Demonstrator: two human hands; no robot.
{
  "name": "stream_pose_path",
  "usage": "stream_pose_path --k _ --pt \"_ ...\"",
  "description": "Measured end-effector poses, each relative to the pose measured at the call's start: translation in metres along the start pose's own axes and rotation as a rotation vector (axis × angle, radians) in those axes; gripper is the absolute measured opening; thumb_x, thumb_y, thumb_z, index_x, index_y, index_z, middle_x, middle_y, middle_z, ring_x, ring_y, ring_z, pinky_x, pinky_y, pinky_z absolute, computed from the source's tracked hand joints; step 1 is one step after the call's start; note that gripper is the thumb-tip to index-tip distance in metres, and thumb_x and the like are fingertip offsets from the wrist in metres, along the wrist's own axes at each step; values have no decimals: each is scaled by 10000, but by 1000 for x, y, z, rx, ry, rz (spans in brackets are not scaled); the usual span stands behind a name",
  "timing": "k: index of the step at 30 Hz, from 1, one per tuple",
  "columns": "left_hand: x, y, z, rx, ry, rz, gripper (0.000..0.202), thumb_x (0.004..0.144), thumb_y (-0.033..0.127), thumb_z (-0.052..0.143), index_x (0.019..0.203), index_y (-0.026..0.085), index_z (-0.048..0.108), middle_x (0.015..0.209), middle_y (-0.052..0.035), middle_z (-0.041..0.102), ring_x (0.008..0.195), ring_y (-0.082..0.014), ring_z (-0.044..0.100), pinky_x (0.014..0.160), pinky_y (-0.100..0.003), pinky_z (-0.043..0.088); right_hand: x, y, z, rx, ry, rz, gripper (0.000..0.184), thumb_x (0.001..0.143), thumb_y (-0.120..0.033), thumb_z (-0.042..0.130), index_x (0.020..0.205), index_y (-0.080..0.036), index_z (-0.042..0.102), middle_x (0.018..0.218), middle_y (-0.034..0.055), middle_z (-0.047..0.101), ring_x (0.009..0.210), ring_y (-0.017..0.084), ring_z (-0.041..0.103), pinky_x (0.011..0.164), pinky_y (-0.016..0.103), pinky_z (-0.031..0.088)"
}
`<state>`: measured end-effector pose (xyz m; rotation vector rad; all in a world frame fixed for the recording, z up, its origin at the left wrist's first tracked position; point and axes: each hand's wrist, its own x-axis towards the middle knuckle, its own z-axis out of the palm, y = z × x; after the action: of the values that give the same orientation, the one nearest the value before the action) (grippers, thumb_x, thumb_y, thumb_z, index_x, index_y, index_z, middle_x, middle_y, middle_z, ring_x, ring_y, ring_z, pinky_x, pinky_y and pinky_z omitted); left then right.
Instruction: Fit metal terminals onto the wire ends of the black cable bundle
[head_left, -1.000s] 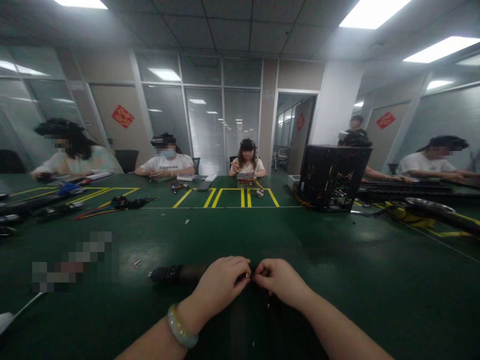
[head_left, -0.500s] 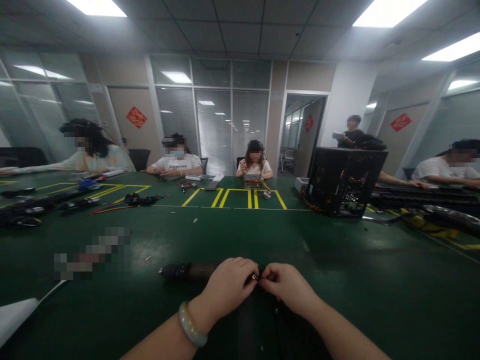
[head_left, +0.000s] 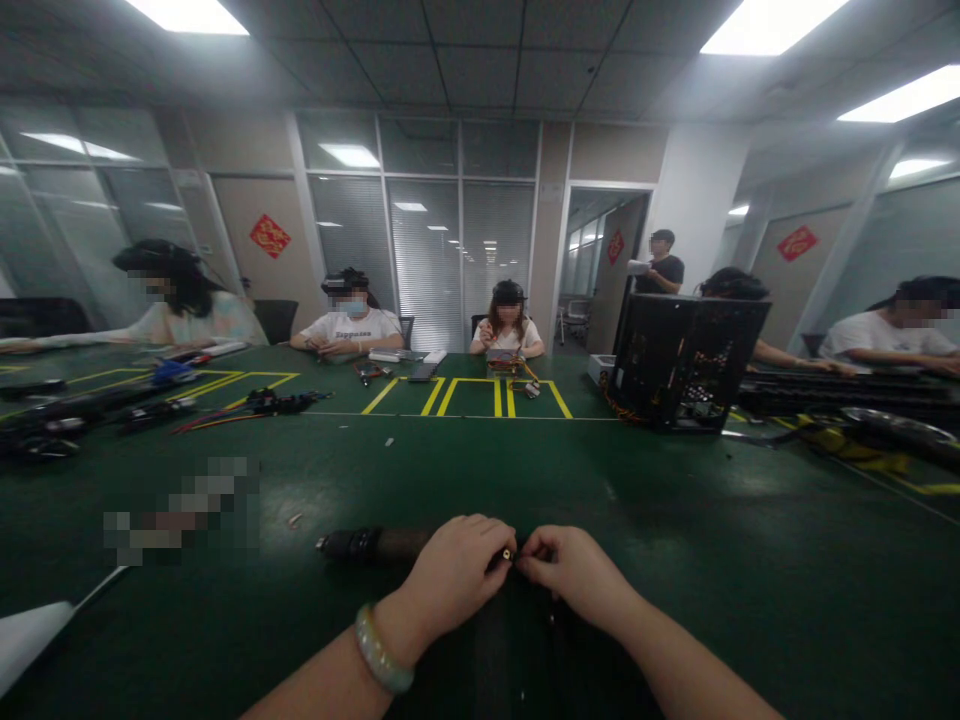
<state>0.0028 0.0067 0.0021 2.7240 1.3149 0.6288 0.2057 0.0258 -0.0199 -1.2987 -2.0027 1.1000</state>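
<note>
My left hand [head_left: 454, 575], with a pale green bangle on the wrist, is closed around the right end of a dark tube-like part [head_left: 371, 545] that lies across the green table [head_left: 750, 560]. A small metal connector tip [head_left: 509, 553] shows between the two hands. My right hand [head_left: 574, 575] is pinched shut right against that tip, fingertips touching the left hand's. A dark flat piece [head_left: 510, 650] lies under both wrists near the table's front edge.
A black open-frame box [head_left: 686, 360] stands at the right. Yellow taped lines [head_left: 465, 395], cables and dark parts [head_left: 277, 402] lie further back. Several seated people work along the far and side edges; one person stands by the doorway. White paper [head_left: 30, 640] lies front left.
The view shifted slightly right then settled. My hands stay together on the connector. The standing person at the back moved left toward the doorway.
</note>
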Motion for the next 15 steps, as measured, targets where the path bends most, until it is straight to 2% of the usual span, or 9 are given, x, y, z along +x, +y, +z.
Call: stream_pose_path --k 5,15 --pt "-1 1 -1 -9 6 -15 141 846 209 568 985 221 586 985 -22 634 922 -208 580 828 -339 421 1 -1 1 -1 3 13 98 818 -246 616 830 -169 674 667 -25 625 484 82 514 428 151 352" --pt "-1 2 -1 4 -4 -19 132 843 207 604 970 236 583 986 -2 636 936 -202 577 850 -334 417 1 5 0 -2 -6 -11 129 834 -298 618 853 -187 683 718 -16 653 508 90 537 454 165 373"
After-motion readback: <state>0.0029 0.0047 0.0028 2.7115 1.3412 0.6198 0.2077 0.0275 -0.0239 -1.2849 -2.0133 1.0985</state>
